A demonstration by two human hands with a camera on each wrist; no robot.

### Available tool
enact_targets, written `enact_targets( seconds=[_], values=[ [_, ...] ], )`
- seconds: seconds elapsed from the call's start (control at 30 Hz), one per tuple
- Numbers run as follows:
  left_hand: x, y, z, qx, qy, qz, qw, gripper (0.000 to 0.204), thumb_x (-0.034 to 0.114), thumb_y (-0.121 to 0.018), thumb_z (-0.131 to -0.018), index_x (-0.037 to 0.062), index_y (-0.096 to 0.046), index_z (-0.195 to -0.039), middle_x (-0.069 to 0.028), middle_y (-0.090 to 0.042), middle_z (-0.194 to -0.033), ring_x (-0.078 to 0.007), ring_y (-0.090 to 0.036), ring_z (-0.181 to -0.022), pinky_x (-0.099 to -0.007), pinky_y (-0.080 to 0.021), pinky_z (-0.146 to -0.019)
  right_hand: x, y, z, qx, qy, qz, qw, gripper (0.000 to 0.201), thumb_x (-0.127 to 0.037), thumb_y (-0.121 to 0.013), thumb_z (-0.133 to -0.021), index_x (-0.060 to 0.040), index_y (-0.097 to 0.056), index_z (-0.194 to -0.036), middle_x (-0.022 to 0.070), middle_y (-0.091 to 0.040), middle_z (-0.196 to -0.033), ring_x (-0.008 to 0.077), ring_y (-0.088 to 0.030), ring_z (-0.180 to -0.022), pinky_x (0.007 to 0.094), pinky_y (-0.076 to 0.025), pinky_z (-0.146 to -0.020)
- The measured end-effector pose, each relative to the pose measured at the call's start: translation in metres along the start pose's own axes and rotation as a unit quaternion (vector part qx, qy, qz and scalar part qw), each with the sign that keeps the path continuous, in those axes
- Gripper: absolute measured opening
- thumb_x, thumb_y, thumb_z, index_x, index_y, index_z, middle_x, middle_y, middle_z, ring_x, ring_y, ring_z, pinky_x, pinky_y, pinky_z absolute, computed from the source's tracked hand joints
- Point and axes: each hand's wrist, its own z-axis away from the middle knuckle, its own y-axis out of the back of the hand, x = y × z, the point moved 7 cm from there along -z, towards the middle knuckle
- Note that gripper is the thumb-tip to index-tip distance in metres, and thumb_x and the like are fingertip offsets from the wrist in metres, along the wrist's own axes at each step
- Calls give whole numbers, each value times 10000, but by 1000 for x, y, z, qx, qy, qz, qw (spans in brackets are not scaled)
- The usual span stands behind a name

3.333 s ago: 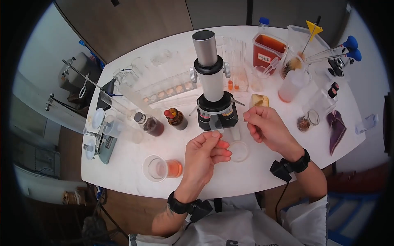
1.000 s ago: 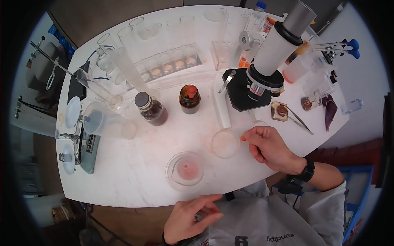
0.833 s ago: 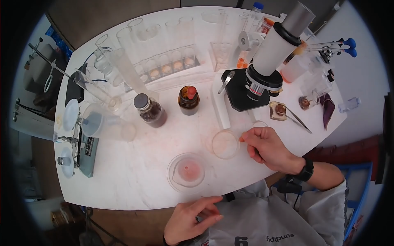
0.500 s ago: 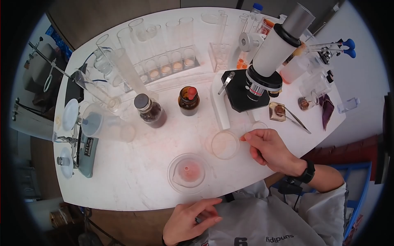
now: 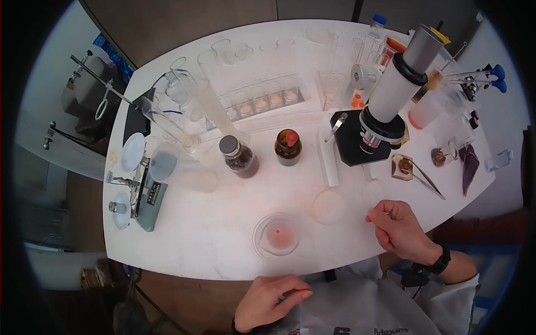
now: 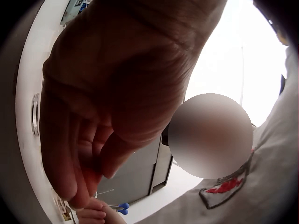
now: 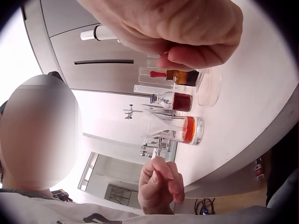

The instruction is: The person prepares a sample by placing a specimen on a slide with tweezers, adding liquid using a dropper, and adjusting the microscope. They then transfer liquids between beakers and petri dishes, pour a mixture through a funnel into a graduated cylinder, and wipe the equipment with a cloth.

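White marble-look tabletop [image 5: 223, 223], crowded with lab glassware, sits against a wood-panelled wall. All places below are told from the black-and-white microscope [image 5: 385, 106] standing at its far right.

The left hand [image 5: 273, 301] hangs off the table's near edge, well to the near left of the microscope, over the white coat. Its fingertips pinch a thin pale sliver of clear material [image 7: 154, 151] that sticks up from between them; it looks like a glass slip, though it is too small to be sure. Such a piece would be light, stiff, slick on its faces and quick to snap, so it is best held by its edges, gently, never bent.

The right hand [image 5: 399, 229] rests on the tabletop on the near side of the microscope, fingers curled in and thumb against forefinger; nothing shows in that pinch.

A shallow clear glass dish [image 5: 329, 205] lies just left of that hand, apart from it. A clear beaker with orange liquid [image 5: 277, 234] stands further left. A brown dropper bottle with a red cap [image 5: 288, 146] stands left of the microscope's base.
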Motion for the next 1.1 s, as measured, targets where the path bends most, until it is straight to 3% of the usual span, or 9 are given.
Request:
enact_targets(
  seconds=[0.13,0.23,0.3,0.4,0.43,0.57,0.7,0.97,1.1],
  values=[
    [0,18,11,31,18,5,999,150,154,-782,-930,15,-735,-898,-81,-715,-754,-157,-669,-621,-273,-503,-594,1,7,7,-27,44,-8,999,345,-271,-504,-1117,-77,-514,-832,-7,-466,-509,65,-351,-391,243,-280,-392],
    [10,37,19,165,51,27,985,131,113,-776,-926,-3,-734,-882,-74,-713,-727,-127,-681,-647,-252,-507,-617,0,13,7,-51,76,-19,996,392,-297,-490,-1119,-77,-503,-795,3,-487,-512,64,-383,-396,239,-304,-399],
    [17,53,29,282,51,46,957,198,72,-805,-879,-31,-716,-1023,-86,-740,-829,-158,-721,-747,-280,-564,-714,-8,17,9,-62,114,5,992,425,-308,-499,-1113,-69,-501,-762,8,-522,-529,58,-428,-413,235,-342,-414],
    [32,67,32,377,-19,15,926,608,108,-893,-774,-23,-605,-1293,-148,-715,-1105,-229,-725,-975,-352,-584,-857,-29,17,17,-71,147,58,985,431,-293,-505,-1109,-64,-502,-743,15,-549,-548,60,-466,-421,219,-362,-427],
    [40,71,30,398,-50,-2,916,753,124,-922,-739,-18,-559,-1383,-170,-696,-1201,-253,-717,-1058,-378,-584,-902,-32,16,18,-85,152,51,983,384,-271,-516,-1102,-52,-524,-787,17,-562,-563,61,-486,-439,216,-379,-442],
    [51,63,-1,342,-91,-120,927,1087,174,-969,-661,11,-379,-1559,-197,-541,-1441,-323,-567,-1336,-455,-510,-1065,-50,8,23,-134,168,26,976,149,-156,-566,-1061,-13,-580,-1020,23,-618,-645,62,-566,-540,212,-449,-515],
    [62,53,-15,336,-89,-205,915,1045,169,-960,-676,4,-403,-1545,-190,-598,-1389,-324,-610,-1286,-445,-504,-1080,-67,6,32,-189,181,48,964,270,-43,-615,-1005,-14,-534,-1261,27,-657,-729,57,-614,-655,220,-488,-588],
    [65,58,-9,378,-103,-138,910,950,148,-946,-710,-27,-458,-1505,-203,-628,-1378,-291,-636,-1255,-426,-490,-1089,-116,9,48,-201,263,124,935,567,-1,-709,-917,3,-416,-1403,18,-661,-737,58,-624,-673,197,-471,-625],
    [102,87,16,464,-184,-58,865,915,179,-935,-729,-62,-473,-1482,-202,-619,-1381,-280,-614,-1282,-408,-452,-1121,-130,18,57,-192,286,104,933,713,38,-738,-862,12,-362,-1468,24,-667,-749,60,-629,-679,194,-473,-636]
  ],
)
